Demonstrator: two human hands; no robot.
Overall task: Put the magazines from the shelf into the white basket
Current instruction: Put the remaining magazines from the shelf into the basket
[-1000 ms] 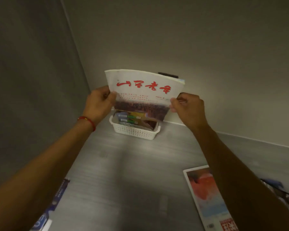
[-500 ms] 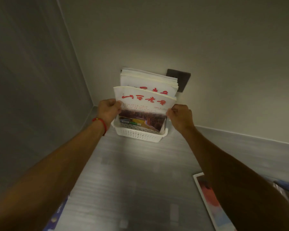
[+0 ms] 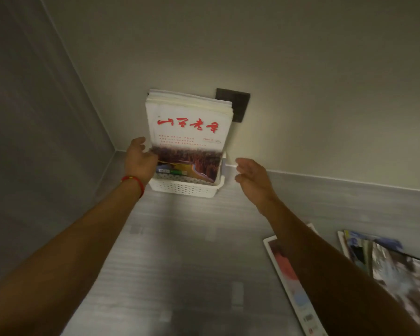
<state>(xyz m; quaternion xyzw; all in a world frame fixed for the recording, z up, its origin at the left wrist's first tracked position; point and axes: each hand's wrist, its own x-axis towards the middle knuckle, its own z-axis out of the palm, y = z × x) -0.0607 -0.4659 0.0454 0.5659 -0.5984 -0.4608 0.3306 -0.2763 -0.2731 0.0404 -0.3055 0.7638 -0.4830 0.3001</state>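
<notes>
Head view. Take the white basket (image 3: 185, 187) as your reference. It sits on the grey shelf surface (image 3: 180, 258) against the back wall, near the left rear corner. Its left end stands a little clear of the left side panel (image 3: 34, 141); its right end has open shelf beside it along the wall.

The magazine with red lettering (image 3: 188, 132) stands upright in the basket, front-most in a stack of magazines (image 3: 192, 100) that leans back on the wall. Its top edge rises well above the basket rim and partly covers a dark wall plate (image 3: 235, 104) behind the stack's upper right corner.

Your left hand (image 3: 140, 161), with a red wrist cord (image 3: 134, 181), is at the basket's left end. Its fingers lie loosely curved against the magazine's lower left edge; a firm grip is not visible. Your right hand (image 3: 251, 178) is released, fingers spread and relaxed, apart from the basket's right end and touching nothing.

Toward you from the basket, the shelf centre lies between your forearms. To the right front of the basket, a magazine with a red cover image (image 3: 286, 270) lies flat, partly under your right forearm. Further right lies a loose pile of magazines (image 3: 388, 260), blurred.
</notes>
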